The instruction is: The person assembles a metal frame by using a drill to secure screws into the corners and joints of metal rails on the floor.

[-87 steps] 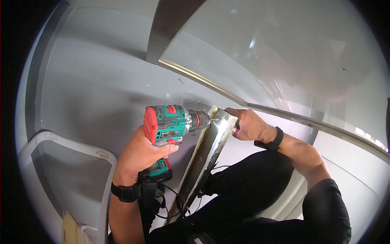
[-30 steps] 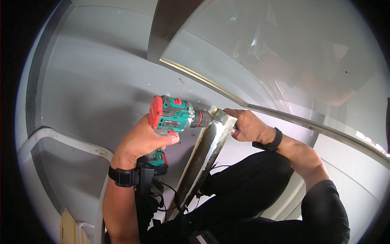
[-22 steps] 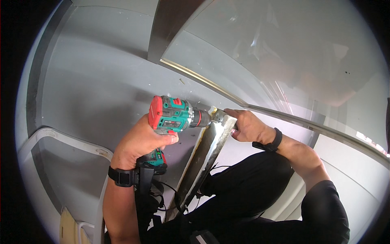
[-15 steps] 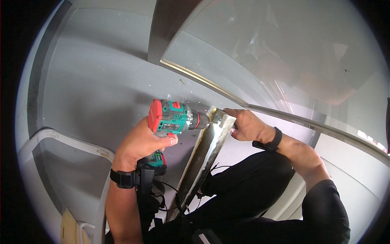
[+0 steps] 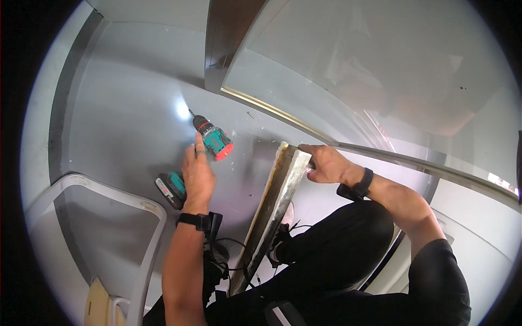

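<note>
My left hand [image 5: 199,176] is closed over the handle of a teal and red cordless drill [image 5: 216,142], low over the grey floor. One finger lies along the drill body. The drill's bit points to the far left, and its lamp throws a bright spot on the floor. Its battery shows beside my hand. My right hand [image 5: 330,164] is closed at the upper end of a long, worn metal channel [image 5: 278,187], which slants from between my legs. Its fingertips are partly hidden behind the channel, and a small dark piece shows beside them.
A glossy panel with a metal edge strip [image 5: 272,110] spans the upper right. A bent white tubular frame [image 5: 117,191] stands at the left, near a yellowish board [image 5: 98,304]. A screw [image 5: 250,115] and small scraps lie on the floor. Black cords [image 5: 234,261] hang beside my legs.
My left hand has taken the drill away from the channel's top, to the left and down toward the floor, turning the bit away from me. My right hand stays at the channel.
</note>
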Motion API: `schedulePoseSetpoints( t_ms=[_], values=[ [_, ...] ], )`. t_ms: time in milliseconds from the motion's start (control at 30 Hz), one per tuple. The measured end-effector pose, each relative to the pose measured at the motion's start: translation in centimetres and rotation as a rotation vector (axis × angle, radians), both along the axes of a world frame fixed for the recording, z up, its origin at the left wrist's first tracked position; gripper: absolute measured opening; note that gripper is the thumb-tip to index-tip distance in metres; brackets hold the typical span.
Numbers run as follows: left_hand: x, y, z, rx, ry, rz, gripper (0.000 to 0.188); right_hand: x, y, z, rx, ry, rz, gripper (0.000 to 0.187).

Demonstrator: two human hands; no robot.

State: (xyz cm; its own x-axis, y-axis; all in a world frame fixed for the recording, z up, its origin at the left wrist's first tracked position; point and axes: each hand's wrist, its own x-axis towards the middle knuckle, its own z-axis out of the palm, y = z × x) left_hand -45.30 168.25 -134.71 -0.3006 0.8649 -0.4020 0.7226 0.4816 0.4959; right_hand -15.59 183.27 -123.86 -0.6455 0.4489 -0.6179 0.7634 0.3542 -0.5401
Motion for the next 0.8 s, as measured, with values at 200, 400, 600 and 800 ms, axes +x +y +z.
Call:
schedulePoseSetpoints(
  t_ms=[200, 400, 600, 800],
  values=[
    [2.9, -0.1, 0.3, -0.057, 0.159, 0.028, 0.091, 0.6, -0.5, -0.9, 0.060, 0.027, -0.012, 0.045],
    [8.4, 5.0, 6.0, 0.124, -0.799, 0.012, 0.032, 0.8, -0.5, -1.0, 0.063, 0.021, -0.001, 0.044],
    [9.1, 7.1, 6.3, 0.137, -0.829, -0.195, 0.021, 0.3, -0.9, -0.8, 0.034, -0.016, -0.039, 0.048],
    [9.7, 7.2, 6.3, 0.040, -0.783, -0.246, 0.019, 0.4, -0.5, -0.3, 0.019, -0.028, -0.003, 0.046]
  ],
)
